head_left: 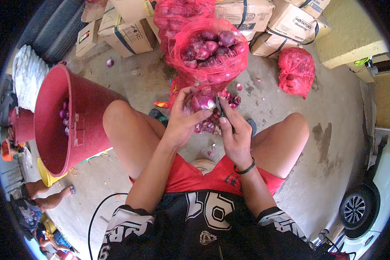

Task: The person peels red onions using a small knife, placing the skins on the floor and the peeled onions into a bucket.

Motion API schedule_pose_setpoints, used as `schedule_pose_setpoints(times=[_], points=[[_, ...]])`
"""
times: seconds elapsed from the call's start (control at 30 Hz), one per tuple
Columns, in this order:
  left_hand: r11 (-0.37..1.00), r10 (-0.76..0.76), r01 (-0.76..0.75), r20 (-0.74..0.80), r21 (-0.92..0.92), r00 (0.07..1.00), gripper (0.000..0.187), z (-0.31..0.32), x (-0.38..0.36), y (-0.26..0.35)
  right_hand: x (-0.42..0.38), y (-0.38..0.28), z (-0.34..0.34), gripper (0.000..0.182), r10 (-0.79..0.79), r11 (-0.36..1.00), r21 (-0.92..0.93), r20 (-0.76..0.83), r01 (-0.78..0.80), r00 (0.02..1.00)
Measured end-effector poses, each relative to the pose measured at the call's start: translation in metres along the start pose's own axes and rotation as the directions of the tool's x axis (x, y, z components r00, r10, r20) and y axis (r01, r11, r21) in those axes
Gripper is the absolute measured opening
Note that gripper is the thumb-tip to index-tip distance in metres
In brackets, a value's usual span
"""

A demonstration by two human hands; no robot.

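Observation:
My left hand point(184, 113) is closed around a red onion point(203, 100), thumb at its lower side and fingers behind it. Close against the onion's right side, my right hand point(235, 130) pinches a thin dark blade-like tool point(222, 110), mostly hidden by the fingers. Below and behind the hands, loose onion skins and onions point(208, 126) show between my knees; how they are held there is hidden. Just beyond stands a red mesh sack point(190, 74), its top open on many red onions point(210, 47).
A large red tub point(97, 110) with onions inside leans at my left knee. Behind are another onion sack point(177, 13) and cardboard boxes point(128, 37). A filled red mesh bag point(296, 71) lies right. A car point(372, 199) and another person's legs point(52, 197) flank me.

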State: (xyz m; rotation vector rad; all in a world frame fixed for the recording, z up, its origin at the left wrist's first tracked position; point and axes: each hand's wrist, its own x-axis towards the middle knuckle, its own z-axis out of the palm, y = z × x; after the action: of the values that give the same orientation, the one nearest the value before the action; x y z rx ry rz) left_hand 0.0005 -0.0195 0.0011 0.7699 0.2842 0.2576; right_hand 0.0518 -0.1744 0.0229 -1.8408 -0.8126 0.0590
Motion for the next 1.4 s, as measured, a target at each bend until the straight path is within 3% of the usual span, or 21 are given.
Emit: schedule_pose_setpoints(times=[0.1,0.2,0.3,0.33,0.43,0.47,0.67,0.7,0.77,0.87,0.97,1.07,1.17,1.27,1.4], points=[[0.998,-0.01,0.011,0.022,-0.055,1.0,0.059,-0.002,-0.001,0.0,-0.005,0.003,-0.003,0.042,0.178,0.966,0.187,0.028,-0.18,0.984],[0.989,-0.059,0.072,0.105,-0.126,0.993,0.059,-0.003,-0.003,0.007,-0.006,0.002,-0.005,0.042,0.355,0.808,0.485,0.05,-0.334,0.933],[0.99,-0.063,0.082,0.157,-0.114,0.986,0.059,-0.002,-0.004,0.013,-0.002,0.004,-0.006,0.044,0.373,0.76,0.576,-0.011,-0.299,0.928],[0.993,-0.066,0.08,0.143,-0.091,0.987,0.06,0.0,-0.004,0.016,-0.001,0.002,-0.014,0.051,0.376,0.773,0.519,0.09,-0.365,0.922],[0.997,0.002,-0.012,0.13,0.075,0.991,0.06,-0.003,0.0,0.016,0.002,-0.017,-0.019,0.059,0.274,0.92,0.235,0.19,-0.315,0.943],[0.988,0.037,-0.057,0.134,0.145,0.99,0.06,-0.005,0.001,0.016,0.0,-0.017,-0.014,0.067,0.249,0.914,0.275,0.203,-0.3,0.947],[0.959,0.073,-0.128,0.214,0.254,0.974,0.063,-0.017,-0.001,0.017,0.005,0.006,-0.01,0.054,-0.079,0.995,-0.052,0.116,0.085,0.99],[0.963,0.062,-0.116,0.22,0.242,0.973,0.064,-0.018,0.0,0.016,0.004,0.005,-0.011,0.051,0.07,0.994,0.07,0.128,-0.08,0.989],[0.972,0.041,-0.092,0.233,0.216,0.972,0.066,-0.018,0.002,0.015,-0.003,0.001,-0.014,0.046,0.349,0.87,0.293,0.204,-0.397,0.915],[0.993,-0.102,0.114,0.246,-0.037,0.964,0.068,-0.015,0.0,0.016,-0.003,-0.005,-0.013,0.047,0.387,0.712,0.531,0.249,-0.459,0.888],[0.992,-0.095,0.108,0.192,-0.061,0.977,0.069,-0.012,0.0,0.005,-0.007,0.003,-0.005,0.049,0.377,0.638,0.646,0.212,-0.419,0.902],[0.991,-0.089,0.11,0.243,-0.074,0.966,0.07,-0.014,0.0,0.003,0.002,0.0,-0.007,0.049,0.565,0.559,0.698,0.076,-0.448,0.822],[0.987,-0.098,0.123,0.212,-0.108,0.972,0.066,-0.014,-0.001,0.006,0.002,0.018,-0.017,0.048,0.56,0.543,0.741,0.031,-0.395,0.828],[0.982,-0.084,0.101,0.107,-0.157,0.991,0.06,-0.008,0.004,0.004,0.0,0.018,-0.015,0.05,0.496,0.792,0.372,0.07,-0.484,0.866],[0.99,-0.079,0.088,0.077,-0.115,0.994,0.054,-0.007,0.006,0.005,-0.008,0.016,-0.008,0.053,0.34,0.929,0.112,0.127,-0.354,0.932]])
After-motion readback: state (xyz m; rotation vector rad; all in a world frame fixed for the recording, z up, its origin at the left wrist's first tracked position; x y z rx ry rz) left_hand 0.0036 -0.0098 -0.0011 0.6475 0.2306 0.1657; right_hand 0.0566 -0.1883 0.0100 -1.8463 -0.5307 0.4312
